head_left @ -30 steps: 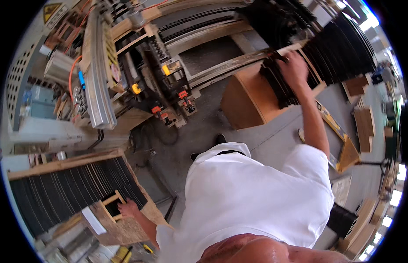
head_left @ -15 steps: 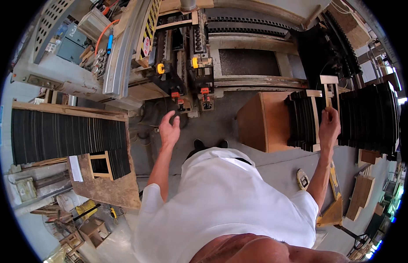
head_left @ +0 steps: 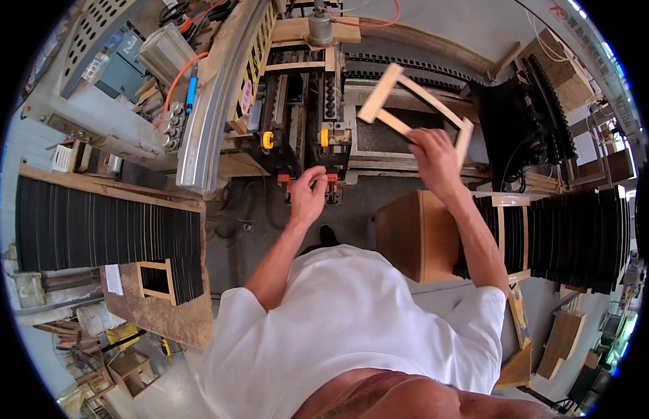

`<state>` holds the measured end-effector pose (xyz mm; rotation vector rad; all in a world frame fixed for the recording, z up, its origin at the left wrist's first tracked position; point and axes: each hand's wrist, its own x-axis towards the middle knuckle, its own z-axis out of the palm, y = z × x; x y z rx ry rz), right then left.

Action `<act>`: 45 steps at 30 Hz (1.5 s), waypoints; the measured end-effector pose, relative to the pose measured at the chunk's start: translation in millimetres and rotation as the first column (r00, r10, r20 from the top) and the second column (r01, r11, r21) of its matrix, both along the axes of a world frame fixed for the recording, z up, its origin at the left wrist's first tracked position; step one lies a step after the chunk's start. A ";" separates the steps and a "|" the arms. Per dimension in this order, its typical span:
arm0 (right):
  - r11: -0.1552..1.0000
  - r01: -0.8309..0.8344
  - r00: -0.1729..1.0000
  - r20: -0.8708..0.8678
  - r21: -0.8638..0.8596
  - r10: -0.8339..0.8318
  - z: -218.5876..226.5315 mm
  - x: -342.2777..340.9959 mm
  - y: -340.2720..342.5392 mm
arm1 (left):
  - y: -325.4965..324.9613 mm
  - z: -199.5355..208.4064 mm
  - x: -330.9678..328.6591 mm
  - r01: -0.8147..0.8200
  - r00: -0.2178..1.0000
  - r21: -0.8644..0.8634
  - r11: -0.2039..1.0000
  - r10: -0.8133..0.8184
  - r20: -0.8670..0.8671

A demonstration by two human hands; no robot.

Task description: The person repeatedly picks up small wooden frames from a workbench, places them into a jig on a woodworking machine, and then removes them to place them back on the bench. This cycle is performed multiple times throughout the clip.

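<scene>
A pale wooden rectangular frame (head_left: 378, 96) hangs tilted in the air, right of the machine's clamping rails. My right hand (head_left: 436, 159) is closed round its near long rail. The frame's opening shows the dark machine bed behind. My left hand (head_left: 308, 198), fingers loosely bent and apart with nothing visible in them, hovers by the red-orange clamps (head_left: 331, 179) at the front of the machine (head_left: 296, 105). Two yellow knobs (head_left: 268, 140) sit just beyond. Farther back, pale wooden strips (head_left: 294, 68) lie across the rails, under a metal cylinder (head_left: 320, 31).
To the left, a long row of dark panels (head_left: 80, 223) and a smaller stacked frame (head_left: 155, 265) rest on a brown board (head_left: 171, 325). On the right, more dark stacked pieces (head_left: 576, 237) stand beside a brown box-like block (head_left: 401, 234). A yellow pallet truck (head_left: 518, 325) is near the lower right.
My right hand has lifted the wooden frame off the right stack and carried it left and forward toward the machine. My left hand has moved right, to the clamps, its fingers more bent.
</scene>
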<state>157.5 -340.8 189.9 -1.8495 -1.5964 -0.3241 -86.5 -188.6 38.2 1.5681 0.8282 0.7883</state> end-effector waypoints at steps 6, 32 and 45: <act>0.978 -0.171 0.983 0.049 -0.115 0.178 -43.3 8.8 129.8 | 16.9 -9.0 -35.0 -0.043 0.993 -0.039 0.998 0.038 -0.115; 0.908 -0.370 0.910 0.123 -0.196 0.397 -104.4 44.8 391.8 | 79.0 14.6 22.4 -0.282 0.950 0.003 0.959 0.280 -0.138; 0.909 -0.282 0.911 0.210 -0.307 0.354 -88.4 37.7 403.0 | 293.9 -6.7 153.5 0.171 0.700 -0.763 0.624 0.467 0.539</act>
